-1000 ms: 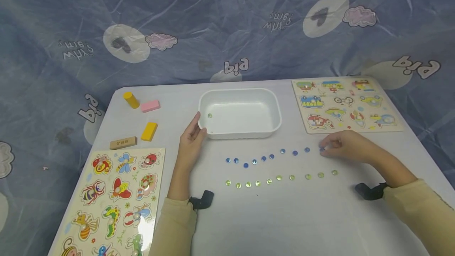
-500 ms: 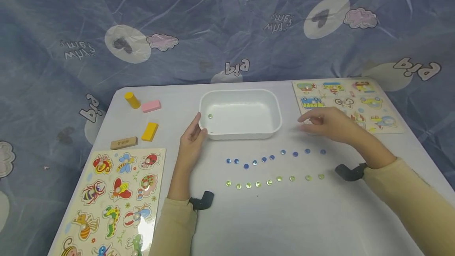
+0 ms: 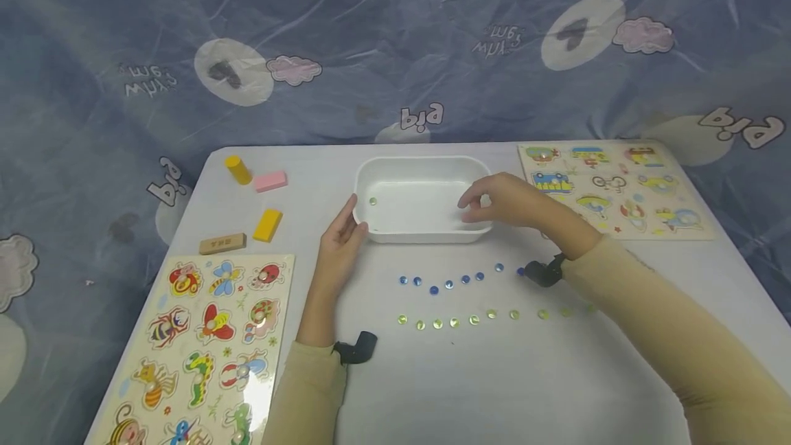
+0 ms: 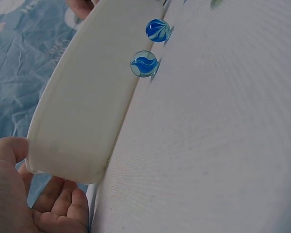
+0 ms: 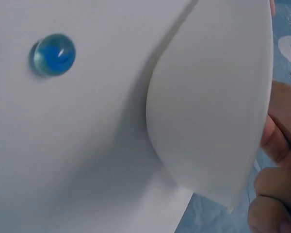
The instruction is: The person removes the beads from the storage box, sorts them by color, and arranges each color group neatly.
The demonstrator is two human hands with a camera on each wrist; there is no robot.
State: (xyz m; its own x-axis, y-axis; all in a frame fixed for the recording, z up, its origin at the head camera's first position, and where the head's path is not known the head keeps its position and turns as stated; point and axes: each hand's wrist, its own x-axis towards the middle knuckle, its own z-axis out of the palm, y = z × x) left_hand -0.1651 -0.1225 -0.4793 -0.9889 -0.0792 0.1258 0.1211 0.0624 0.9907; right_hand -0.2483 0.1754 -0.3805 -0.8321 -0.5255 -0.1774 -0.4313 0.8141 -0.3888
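A white plastic tray [image 3: 426,235] stands at the middle of the table, with one green marble [image 3: 373,201] inside near its left end. My left hand [image 3: 338,246] holds the tray's left end, thumb at the front corner and fingers along the side. Over the tray's right end reaches my right hand [image 3: 503,201], its fingers loosely bent and nothing visible between them. In front of the tray lie a row of blue marbles [image 3: 434,290] and, nearer, a row of green marbles [image 3: 437,323]. The right forearm and wrist camera cover the rows' right ends.
An insect puzzle board [image 3: 216,356] lies at front left, a vehicle puzzle board [image 3: 618,204] at back right. Left of the tray are a yellow cylinder [image 3: 237,169], a pink block [image 3: 270,181], a yellow block [image 3: 268,225] and a wooden block [image 3: 222,244].
My right hand has left the rightmost blue marble, which stayed on the table, and has moved left past the vehicle board to over the tray. My left hand keeps its hold.
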